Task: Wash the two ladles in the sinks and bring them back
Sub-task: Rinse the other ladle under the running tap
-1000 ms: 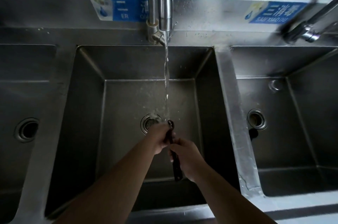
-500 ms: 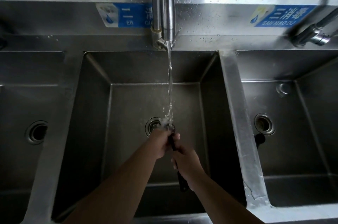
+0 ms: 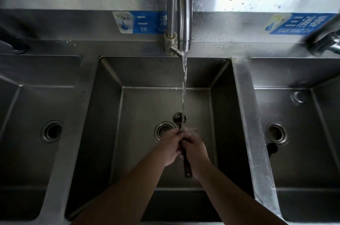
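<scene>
Steel sinks stand three in a row, and the person works over the middle sink (image 3: 110,114). Both hands meet above its drain (image 3: 163,130). The left hand (image 3: 170,148) and the right hand (image 3: 195,148) are each closed around the handle of a dark ladle (image 3: 187,167). Its small bowl points to the far side, right under the stream of water (image 3: 184,81) falling from the tap (image 3: 184,13). The handle end sticks out toward the near side between the wrists.

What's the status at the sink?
Both hands, left and right, shut on ladle handle. Bowl under tap stream, over middle sink. Second ladle not seen. Nothing in the way.
</scene>
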Available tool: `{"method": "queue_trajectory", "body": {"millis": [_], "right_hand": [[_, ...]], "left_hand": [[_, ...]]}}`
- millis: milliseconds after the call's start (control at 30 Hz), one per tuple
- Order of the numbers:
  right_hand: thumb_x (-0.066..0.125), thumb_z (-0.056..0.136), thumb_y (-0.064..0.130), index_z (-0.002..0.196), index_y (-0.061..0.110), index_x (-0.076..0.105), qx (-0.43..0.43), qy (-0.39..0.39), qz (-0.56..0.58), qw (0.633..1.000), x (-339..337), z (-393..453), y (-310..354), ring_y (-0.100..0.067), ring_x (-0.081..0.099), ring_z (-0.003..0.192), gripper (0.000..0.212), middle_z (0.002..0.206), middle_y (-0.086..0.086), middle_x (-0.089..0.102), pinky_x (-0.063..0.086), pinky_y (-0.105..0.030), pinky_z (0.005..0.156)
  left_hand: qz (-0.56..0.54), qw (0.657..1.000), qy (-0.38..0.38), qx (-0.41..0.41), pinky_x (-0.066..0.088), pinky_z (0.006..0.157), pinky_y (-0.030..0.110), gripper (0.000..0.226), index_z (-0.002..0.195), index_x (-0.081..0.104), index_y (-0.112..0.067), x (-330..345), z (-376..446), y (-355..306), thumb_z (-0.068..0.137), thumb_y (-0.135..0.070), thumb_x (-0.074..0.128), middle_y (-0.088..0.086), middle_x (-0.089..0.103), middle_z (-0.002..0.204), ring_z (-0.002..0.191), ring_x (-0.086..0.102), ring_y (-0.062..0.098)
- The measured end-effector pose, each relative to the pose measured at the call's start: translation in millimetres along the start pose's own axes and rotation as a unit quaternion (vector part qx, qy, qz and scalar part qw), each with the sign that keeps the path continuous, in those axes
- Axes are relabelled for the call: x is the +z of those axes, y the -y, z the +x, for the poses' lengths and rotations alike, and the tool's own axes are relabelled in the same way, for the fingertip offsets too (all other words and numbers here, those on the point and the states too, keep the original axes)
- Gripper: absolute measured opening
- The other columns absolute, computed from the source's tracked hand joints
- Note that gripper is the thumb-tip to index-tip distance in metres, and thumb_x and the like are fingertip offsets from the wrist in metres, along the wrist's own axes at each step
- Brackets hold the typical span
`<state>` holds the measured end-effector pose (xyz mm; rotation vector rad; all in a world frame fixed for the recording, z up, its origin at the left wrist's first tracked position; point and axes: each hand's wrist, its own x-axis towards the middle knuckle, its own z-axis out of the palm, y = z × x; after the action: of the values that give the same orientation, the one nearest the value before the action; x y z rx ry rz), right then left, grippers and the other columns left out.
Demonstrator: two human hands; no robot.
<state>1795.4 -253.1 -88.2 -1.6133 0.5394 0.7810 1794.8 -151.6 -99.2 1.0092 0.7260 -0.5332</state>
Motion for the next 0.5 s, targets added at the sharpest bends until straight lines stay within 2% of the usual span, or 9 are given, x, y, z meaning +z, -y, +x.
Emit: {"method": "queue_trajectory", "body": {"millis": [67,167,300,400,500], "right_hand": [[0.058,0.095,0.020,0.082,0.030,0.076,0.007,-0.001,0.020,1.000,2,4,9,-0.016,0.066,0.059,0.024,0.073,-0.010,0.075,0.054,-0.026,0.055],[0.060,0.094,0.019,0.090,0.023,0.076,0.006,-0.001,0.050,0.999,6,12,29,-0.014,0.071,0.062,0.017,0.077,-0.009,0.077,0.056,-0.025,0.055],[0.056,0.094,0.012,0.098,0.012,0.074,-0.026,0.011,0.070,0.997,12,21,64,-0.017,0.070,0.063,0.018,0.079,-0.011,0.074,0.055,-0.032,0.060],[0.058,0.094,0.014,0.098,0.012,0.075,-0.062,0.032,0.093,0.993,17,21,92,-0.016,0.070,0.066,0.018,0.077,-0.009,0.074,0.056,-0.030,0.061],[0.057,0.093,0.006,0.097,0.009,0.073,-0.107,0.056,0.121,0.985,20,19,122,-0.016,0.070,0.066,0.017,0.073,-0.006,0.073,0.055,-0.026,0.058]], "left_hand": [[-0.003,1.000,0.003,0.002,0.031,0.043,0.028,0.023,0.097,0.065,-0.007,-1,2,-7,0.098,-0.023,0.049,0.009,0.059,0.072,0.047,0.045,0.016],[-0.023,0.999,-0.025,-0.001,0.040,0.044,0.024,0.022,0.094,0.068,-0.016,1,9,-24,0.098,-0.018,0.047,0.004,0.066,0.075,0.049,0.056,0.012],[-0.041,0.997,-0.034,0.047,0.030,0.041,0.020,0.029,0.087,0.064,-0.019,6,17,-54,0.099,-0.012,0.038,0.005,0.057,0.072,0.048,0.048,0.011],[-0.042,0.994,-0.037,0.095,0.036,0.047,0.024,0.029,0.098,0.067,-0.019,9,19,-81,0.099,-0.011,0.039,0.004,0.061,0.073,0.056,0.050,0.013],[-0.047,0.989,-0.023,0.140,0.043,0.046,0.023,0.027,0.104,0.068,-0.017,12,16,-110,0.098,-0.010,0.042,0.002,0.066,0.069,0.055,0.057,0.011]]}}
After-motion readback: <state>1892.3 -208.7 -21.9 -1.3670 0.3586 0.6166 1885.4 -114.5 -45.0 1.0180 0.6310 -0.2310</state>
